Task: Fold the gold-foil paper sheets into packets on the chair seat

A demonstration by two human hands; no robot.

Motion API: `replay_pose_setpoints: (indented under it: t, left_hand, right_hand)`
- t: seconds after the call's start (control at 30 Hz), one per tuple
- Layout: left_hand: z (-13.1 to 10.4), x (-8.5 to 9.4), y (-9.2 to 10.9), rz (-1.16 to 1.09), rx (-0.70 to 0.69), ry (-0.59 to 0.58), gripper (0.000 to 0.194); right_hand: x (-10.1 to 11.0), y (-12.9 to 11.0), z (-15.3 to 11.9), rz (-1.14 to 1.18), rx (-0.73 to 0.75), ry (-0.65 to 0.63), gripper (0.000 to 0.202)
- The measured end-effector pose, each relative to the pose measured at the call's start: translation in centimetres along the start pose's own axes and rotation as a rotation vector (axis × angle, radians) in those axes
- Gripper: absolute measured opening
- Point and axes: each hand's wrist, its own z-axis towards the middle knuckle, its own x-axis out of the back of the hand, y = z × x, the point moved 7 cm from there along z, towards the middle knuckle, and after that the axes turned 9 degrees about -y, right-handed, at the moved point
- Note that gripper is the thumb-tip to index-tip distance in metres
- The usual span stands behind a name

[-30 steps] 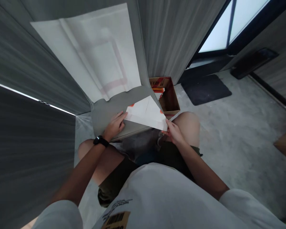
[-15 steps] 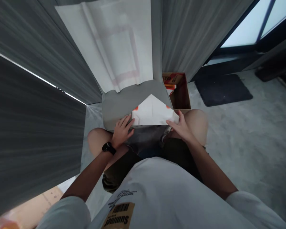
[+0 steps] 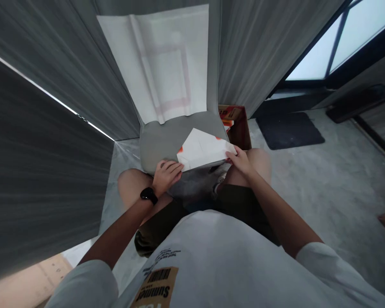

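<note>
A folded sheet of white paper [image 3: 201,149] with small orange patches lies at the front of the grey chair seat [image 3: 158,143], its peak pointing away from me. The right corner of the paper is pinched between the thumb and fingers of my right hand [image 3: 240,161]. My left hand [image 3: 167,174], with a black watch on its wrist, rests at the paper's lower left corner. Its fingers are bent close together on that corner, and the thumb is mostly hidden.
A large creased white sheet [image 3: 171,64] leans on the chair's backrest. Right of the chair stands an open cardboard box [image 3: 240,128] with orange and white papers inside. A dark mat [image 3: 290,130] lies on the floor. Grey curtains [image 3: 250,47] hang behind the chair.
The folded paper has turned counterclockwise, its right end now higher and its peak further left. My left fingers have drawn together on its left corner. The view has shifted slightly.
</note>
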Motion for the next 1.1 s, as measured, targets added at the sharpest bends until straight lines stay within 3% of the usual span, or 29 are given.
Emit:
replay_pose_setpoints:
  t: [0.1,0.2,0.33,0.43,0.53,0.7,0.83,1.0,1.1]
  left_hand:
    - [0.5,-0.3,-0.1,-0.013,-0.075,-0.01,0.038]
    - [1.0,-0.8,-0.1,-0.032,-0.113,-0.032,0.037]
    - [1.0,-0.6,-0.4,-0.131,-0.086,-0.009,0.037]
    - [0.7,0.1,-0.5,-0.219,-0.055,0.035,0.035]
    - [0.5,1.2,-0.3,-0.278,0.021,0.088,0.032]
    - [0.4,5.5,1.8,-0.251,0.074,0.203,0.026]
    - [1.6,10.3,3.3,-0.185,0.082,0.272,0.021]
    - [2.9,17.3,3.8,-0.155,0.125,0.585,0.023]
    - [1.0,19.6,3.7,-0.153,0.257,0.793,0.033]
  right_hand:
    - [0.0,-1.1,1.3,-0.171,0.052,-0.012,0.057]
    - [0.6,-2.8,1.2,-0.408,0.173,0.18,0.069]
    - [0.1,-4.6,-1.7,-0.558,0.311,0.362,0.07]
    - [-1.7,-5.3,-5.4,-0.619,0.414,0.342,0.059]
    - [-4.8,-6.1,-8.6,-0.642,0.496,0.21,0.051]
    - [-12.0,-10.5,-10.2,-0.706,0.638,-0.129,0.056]
    - [-15.7,-15.8,-9.1,-0.735,0.647,-0.271,0.028]
    - [-15.0,-22.0,-6.9,-0.484,0.591,-0.183,0.023]
    - [-12.6,-24.2,-5.0,-0.18,0.563,-0.069,0.035]
